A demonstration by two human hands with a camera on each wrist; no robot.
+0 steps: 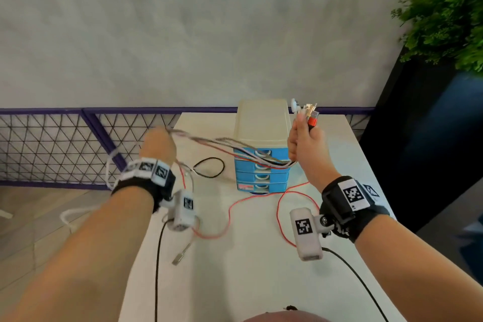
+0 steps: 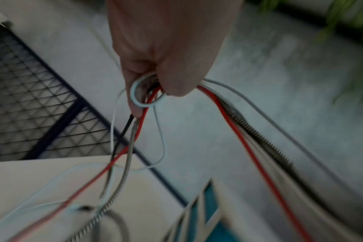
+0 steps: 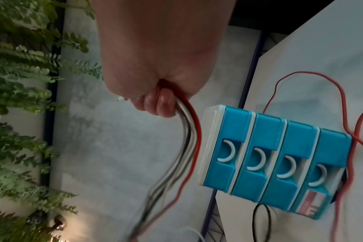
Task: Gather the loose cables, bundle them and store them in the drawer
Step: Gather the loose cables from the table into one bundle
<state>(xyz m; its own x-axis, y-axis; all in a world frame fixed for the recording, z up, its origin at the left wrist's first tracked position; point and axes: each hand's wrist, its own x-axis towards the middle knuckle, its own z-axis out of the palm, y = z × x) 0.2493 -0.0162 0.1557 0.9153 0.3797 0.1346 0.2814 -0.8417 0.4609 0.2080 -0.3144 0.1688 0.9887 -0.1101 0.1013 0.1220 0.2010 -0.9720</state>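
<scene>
Head view: a white desk (image 1: 261,243) meets a grey wall, one plant (image 1: 444,13) upper right. One drawer unit (image 1: 262,144), four drawers, centre. Both hands, left hand (image 1: 156,146) and right hand (image 1: 305,144), curl fingers (image 3: 160,104) round the cables (image 1: 222,145) strung between them.

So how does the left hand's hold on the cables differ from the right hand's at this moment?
The right hand grips the cables near their plug ends, which stick up above its fist; the left hand grips them along their length, with a white loop showing at its fingers. The right hand is raised beside the drawer unit; the left hand is out past the table's left edge. Both are fisted round the same bunch, which spans between them.
</scene>
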